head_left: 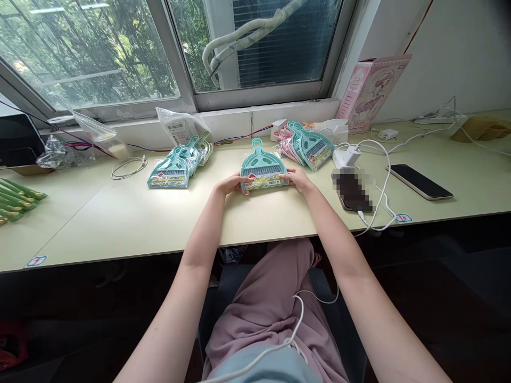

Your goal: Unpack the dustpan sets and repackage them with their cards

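Observation:
A teal mini dustpan-and-brush set (263,166) in clear packaging lies flat on the pale desk (120,218), handle pointing toward the window. My left hand (230,184) grips its lower left corner and my right hand (298,179) grips its lower right corner, fingers curled over the edges. A pile of similar teal sets (175,166) lies to the left. Another stack of teal and pink sets (306,144) leans at the right.
Two phones (419,182) (353,191) lie to the right among white charging cables (379,186). A pink box (371,93) stands against the wall. Plastic bags (181,127) rest on the window ledge. Green items (16,199) lie at far left.

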Motion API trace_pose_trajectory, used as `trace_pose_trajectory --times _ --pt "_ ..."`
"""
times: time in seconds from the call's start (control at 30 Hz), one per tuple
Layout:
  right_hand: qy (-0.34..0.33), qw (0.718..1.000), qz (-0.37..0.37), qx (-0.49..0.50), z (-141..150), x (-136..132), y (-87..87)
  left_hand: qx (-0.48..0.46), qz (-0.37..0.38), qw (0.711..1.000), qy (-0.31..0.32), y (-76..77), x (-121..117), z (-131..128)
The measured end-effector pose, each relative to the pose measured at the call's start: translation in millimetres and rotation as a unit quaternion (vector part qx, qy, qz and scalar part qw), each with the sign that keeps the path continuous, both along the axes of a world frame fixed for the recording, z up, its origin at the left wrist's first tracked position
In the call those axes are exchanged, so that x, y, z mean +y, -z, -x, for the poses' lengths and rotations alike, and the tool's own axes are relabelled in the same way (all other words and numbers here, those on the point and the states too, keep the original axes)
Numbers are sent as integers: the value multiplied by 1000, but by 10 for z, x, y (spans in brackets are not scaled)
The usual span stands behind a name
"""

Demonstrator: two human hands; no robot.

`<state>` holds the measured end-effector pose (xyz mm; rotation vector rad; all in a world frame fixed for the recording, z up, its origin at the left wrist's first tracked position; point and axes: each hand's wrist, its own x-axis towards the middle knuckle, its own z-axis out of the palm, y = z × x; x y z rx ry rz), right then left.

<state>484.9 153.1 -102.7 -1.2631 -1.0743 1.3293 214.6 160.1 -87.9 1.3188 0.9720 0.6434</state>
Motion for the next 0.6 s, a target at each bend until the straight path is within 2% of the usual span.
trace_pose_trajectory --times 0.23,0.3,0.4,0.47,0.53,0.6 --pt "84 996 23 30 0 -11 -78 -10 -39 999 20 47 7 -108" --pt "99 994 21 41 -1 -3 -72 -31 -63 998 4 39 -5 -125" --pt "122 991 11 59 -14 11 -60 -88 -131 987 -38 7 -23 -125" --pt "144 986 7 78 -41 29 -49 -103 -185 977 -29 -13 -32 -131" --pt "167 981 7 101 -79 54 -36 -79 -229 970 -12 -18 -42 -168" --pt "181 977 11 115 -113 75 -23 -43 -263 963 -31 -3 -47 -240"
